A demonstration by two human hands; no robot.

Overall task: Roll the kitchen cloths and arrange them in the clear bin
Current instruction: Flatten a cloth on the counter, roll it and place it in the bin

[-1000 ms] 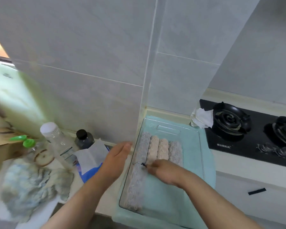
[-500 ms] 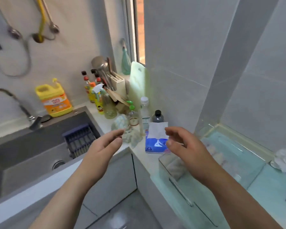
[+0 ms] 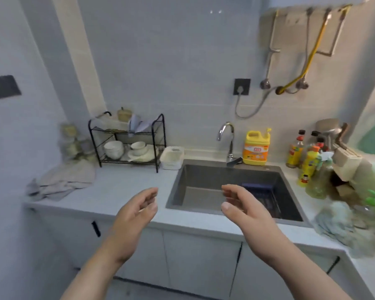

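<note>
**Entry: fetching the next cloth to roll**

Left hand and right hand: raised before the dark grey sink, fingers loosely spread, holding nothing.
Crumpled grey kitchen cloths: heaped at far left of the pale surface, beside the black wire dish rack.
Clear bin: out of view.
Handling advice: lift one cloth only, flatten before rolling.

From my remote seat I saw a dark grey sink set in a pale grey counter. The detergent jug was yellow with an orange label. A black wire rack held white bowls. The crumpled cloths looked light grey (plain, no print I could make out).
</note>
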